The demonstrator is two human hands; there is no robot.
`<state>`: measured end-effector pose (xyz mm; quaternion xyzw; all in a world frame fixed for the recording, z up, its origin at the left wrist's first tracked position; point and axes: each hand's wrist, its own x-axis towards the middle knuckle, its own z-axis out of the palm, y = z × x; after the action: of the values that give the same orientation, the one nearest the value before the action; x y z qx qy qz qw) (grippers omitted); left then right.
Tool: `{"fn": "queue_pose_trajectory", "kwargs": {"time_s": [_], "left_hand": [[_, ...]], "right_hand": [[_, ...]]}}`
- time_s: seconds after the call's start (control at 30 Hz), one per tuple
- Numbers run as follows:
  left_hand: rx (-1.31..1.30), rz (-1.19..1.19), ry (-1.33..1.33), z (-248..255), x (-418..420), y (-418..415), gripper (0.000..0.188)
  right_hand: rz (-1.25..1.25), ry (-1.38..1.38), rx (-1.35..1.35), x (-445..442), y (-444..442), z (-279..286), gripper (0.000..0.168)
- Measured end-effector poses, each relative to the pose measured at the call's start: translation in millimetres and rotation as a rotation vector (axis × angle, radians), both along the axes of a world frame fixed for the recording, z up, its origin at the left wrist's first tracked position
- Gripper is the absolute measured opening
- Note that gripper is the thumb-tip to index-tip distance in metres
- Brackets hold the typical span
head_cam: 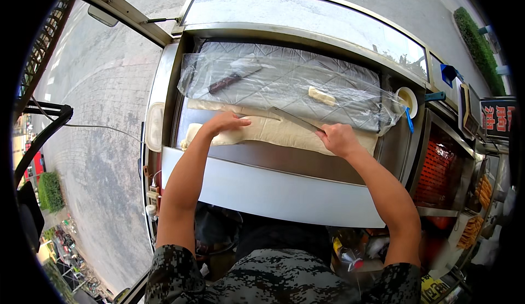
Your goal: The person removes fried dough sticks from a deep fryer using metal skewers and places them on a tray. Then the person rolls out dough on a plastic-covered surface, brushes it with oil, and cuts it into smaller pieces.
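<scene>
A long slab of pale dough lies across the steel worktop, with a cut running along part of its far side. My right hand grips the handle end of a long metal blade, which slants up and left over the dough, its tip by the cut. On the left part of the dough rests my left hand, fingers pointing right, holding no tool. Behind the dough, a clear plastic sheet covers a quilted grey mat. A dark-handled cleaver and a small dough piece lie there.
At the right stand a white bowl with a blue-handled brush and a red-lit glass-topped unit. Fried dough sticks lie in trays farther right. A raised metal rim bounds the worktop's left side.
</scene>
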<state>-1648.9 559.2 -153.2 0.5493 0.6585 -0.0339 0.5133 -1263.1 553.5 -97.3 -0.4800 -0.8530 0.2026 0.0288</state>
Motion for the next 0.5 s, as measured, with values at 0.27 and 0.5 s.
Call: {"fn": "queue_pose_trajectory", "kwargs": {"time_s": [0.27,0.5], "left_hand": [[0.067,-0.008,-0.06,-9.4,31.2,11.0,0.074],[0.255,-0.09,-0.099,-1.7,65.8,-1.9,0.07]], "right_hand": [[0.043,-0.082,-0.092,-7.7,6.0,15.2,0.033],[0.098,-0.172,-0.108,-19.3,14.0,16.2,0.033]]}}
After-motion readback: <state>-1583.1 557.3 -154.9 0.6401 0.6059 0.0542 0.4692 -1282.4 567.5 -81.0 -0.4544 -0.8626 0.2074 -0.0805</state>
